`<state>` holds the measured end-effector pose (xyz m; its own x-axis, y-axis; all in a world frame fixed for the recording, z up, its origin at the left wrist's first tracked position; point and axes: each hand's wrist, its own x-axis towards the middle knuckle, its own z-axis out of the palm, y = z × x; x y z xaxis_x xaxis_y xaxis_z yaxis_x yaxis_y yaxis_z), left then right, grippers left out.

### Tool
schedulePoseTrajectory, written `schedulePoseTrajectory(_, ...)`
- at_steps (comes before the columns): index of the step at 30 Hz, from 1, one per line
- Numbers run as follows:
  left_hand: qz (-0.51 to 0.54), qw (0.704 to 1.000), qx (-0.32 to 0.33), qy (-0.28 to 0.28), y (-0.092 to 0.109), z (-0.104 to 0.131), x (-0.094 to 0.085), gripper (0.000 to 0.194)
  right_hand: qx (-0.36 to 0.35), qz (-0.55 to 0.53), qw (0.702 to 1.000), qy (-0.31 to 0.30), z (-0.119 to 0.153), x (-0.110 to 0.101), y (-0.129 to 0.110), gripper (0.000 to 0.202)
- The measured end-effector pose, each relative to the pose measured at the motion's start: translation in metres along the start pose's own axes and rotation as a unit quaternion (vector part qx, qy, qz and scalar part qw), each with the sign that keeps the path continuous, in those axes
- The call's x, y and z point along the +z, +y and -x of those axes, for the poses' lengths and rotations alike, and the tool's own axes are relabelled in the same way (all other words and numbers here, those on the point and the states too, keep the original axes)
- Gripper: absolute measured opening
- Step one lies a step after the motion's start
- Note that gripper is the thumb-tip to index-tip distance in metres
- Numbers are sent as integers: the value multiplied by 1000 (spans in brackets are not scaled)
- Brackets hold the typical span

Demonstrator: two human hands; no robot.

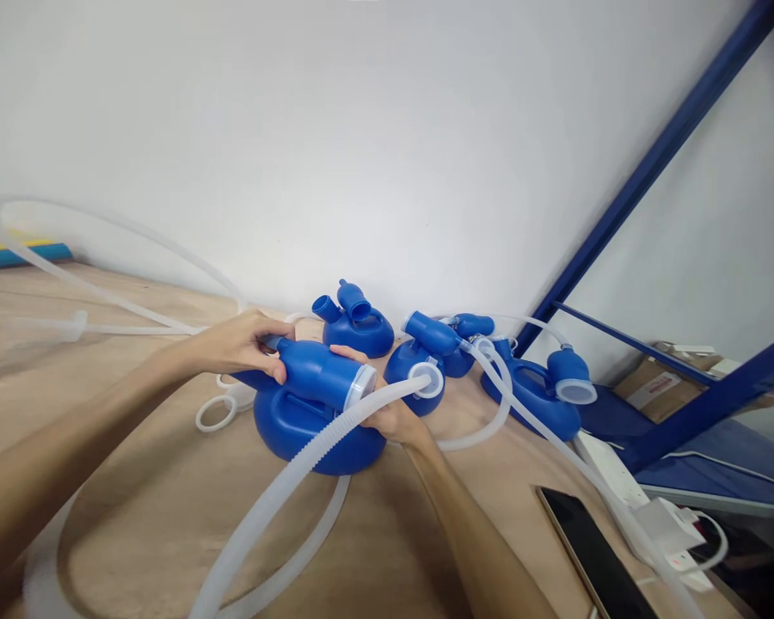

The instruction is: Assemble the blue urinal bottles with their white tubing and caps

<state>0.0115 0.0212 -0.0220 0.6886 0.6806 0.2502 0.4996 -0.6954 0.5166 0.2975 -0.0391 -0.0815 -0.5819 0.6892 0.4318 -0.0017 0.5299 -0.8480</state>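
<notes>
Both my hands hold a blue plastic urinal cup (313,371), which lies sideways with a clear ring at its wide right end. The fingers of my left hand (248,344) pinch its narrow left end. Wrapped behind the wide end is my right hand (387,411), its fingertips showing above the cup. Directly below sits a blue urinal bottle (316,438) with a moulded handle; whether cup and bottle touch I cannot tell. A white corrugated hose (297,473) curves in front of both. Beside the bottle hangs a white cap with a ring (216,414).
Several more blue urinal bottles (365,337) with cups and hoses stand along the wall. A phone (590,550) lies at the front right beside a white power strip (619,481). Blue shelving (658,142) rises on the right. A long hose (103,297) loops across the left.
</notes>
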Motion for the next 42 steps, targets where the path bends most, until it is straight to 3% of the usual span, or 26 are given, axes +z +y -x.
schedulePoseTrajectory(3, -5, 1000, -29, -2, 1, 0, 0, 56, -41, 22, 999, 28, -2, 2, 5, 102)
schedulePoseTrajectory(6, -9, 999, -41, 0, 8, 2, -4, 54, -60, 46, 994, 83, -4, 4, 10, 89)
schedulePoseTrajectory(13, -18, 999, -29, 16, 16, 10, -11, 58, 19, -26, 978, 205, -4, 3, 15, 51)
schedulePoseTrajectory(17, -21, 999, -7, 27, 6, 5, -3, 52, 38, -23, 973, 228, -5, 7, 11, 40)
schedulePoseTrajectory(21, -90, 996, 0, 25, -2, 0, 4, 51, 31, -1, 970, 241, -6, 10, 6, 29)
schedulePoseTrajectory(28, -97, 994, 13, 45, -2, -1, 12, 61, 44, 11, 963, 267, -5, 8, 9, 30)
schedulePoseTrajectory(36, -124, 990, -29, 58, 14, -5, 20, 68, 58, 5, 951, 303, -4, -2, 23, 43)
schedulePoseTrajectory(42, -137, 966, -44, 217, 7, -3, 14, 71, 40, -34, 925, 377, -2, -20, 37, 62)
